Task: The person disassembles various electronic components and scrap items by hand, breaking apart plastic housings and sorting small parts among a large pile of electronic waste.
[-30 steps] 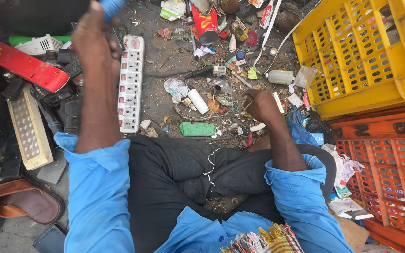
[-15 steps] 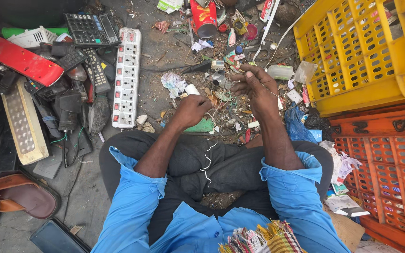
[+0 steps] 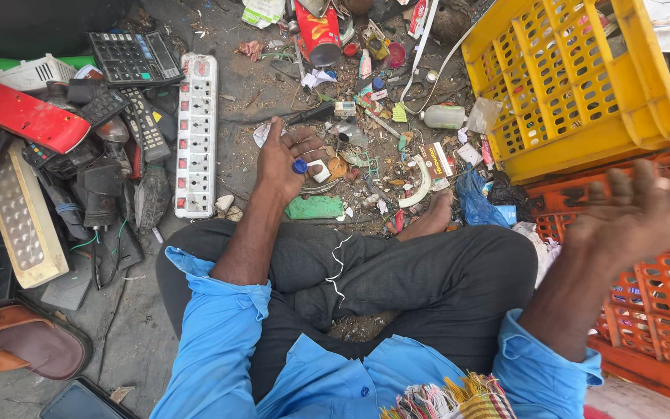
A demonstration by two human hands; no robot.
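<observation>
Biggest thing in view is the yellow plastic crate (image 3: 575, 85) up at the top right, lattice sides, sitting tilted against an orange crate (image 3: 653, 310) below it. Over on the other side there's a heap of dead electronics: a long white power strip (image 3: 196, 133) with red switches lying flat on the dirty ground, a red panel (image 3: 17, 115), a black calculator (image 3: 135, 57) and a few remotes. The person sits cross-legged in dark trousers and a blue shirt, bare foot (image 3: 431, 217) poking out into the scrap. Right hand (image 3: 633, 213) is up in the air over the orange crate, fingers loosely spread and curled a bit, nothing in it as far as I can see. Left hand (image 3: 287, 159) is down in the junk pile just right of the power strip, fingers splayed, and it's got a small blue cap (image 3: 300, 165), round and shiny, pinched under the fingers, with a little white plastic piece (image 3: 319, 171) right beside it.
</observation>
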